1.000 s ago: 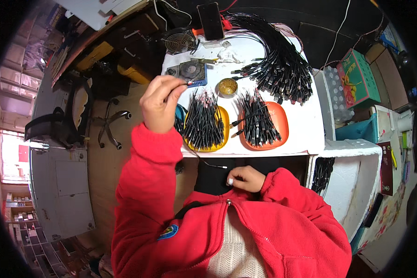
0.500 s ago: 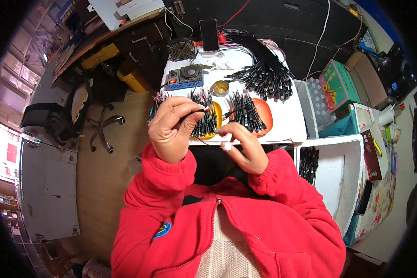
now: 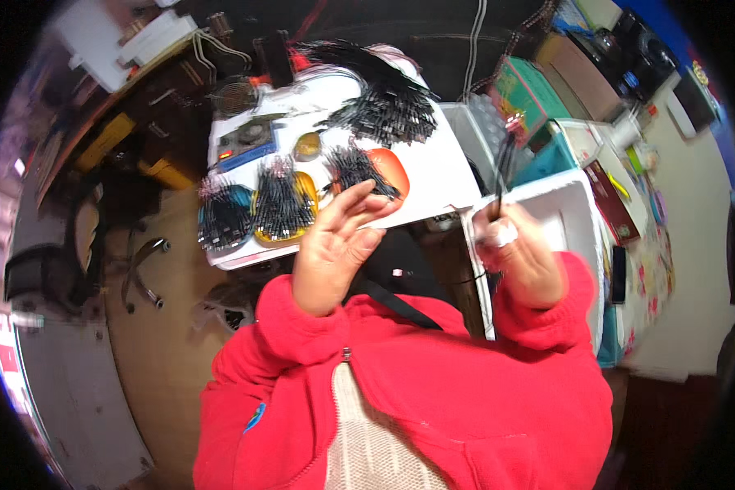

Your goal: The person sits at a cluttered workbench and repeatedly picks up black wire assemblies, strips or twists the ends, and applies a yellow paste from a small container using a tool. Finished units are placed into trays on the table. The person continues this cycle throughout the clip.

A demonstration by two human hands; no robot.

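My left hand (image 3: 331, 253) is open in front of the white table (image 3: 445, 192), fingers stretched out, with nothing visible in it. Off to the right, my right hand (image 3: 521, 255) is closed around a few black cables (image 3: 505, 167) that stick upward, blurred by motion. It is over the near left side of a white foam box (image 3: 584, 186). Short black cables lie bunched on a blue tray (image 3: 243, 196), on a yellow tray (image 3: 309, 186) and on an orange tray (image 3: 390, 170). The orange tray is just beyond my left fingertips.
A large heap of black cables (image 3: 388, 110) covers the table's far right. Behind the trays are a small blue device (image 3: 257, 151) and a round tin (image 3: 307, 147). A green box (image 3: 531, 94) stands beyond the foam box. An office chair (image 3: 143, 273) is on the left floor.
The view has turned to the right. My left hand has opened from its pinch on a thin cable. My right hand has moved right to the foam box and now grips black cables.
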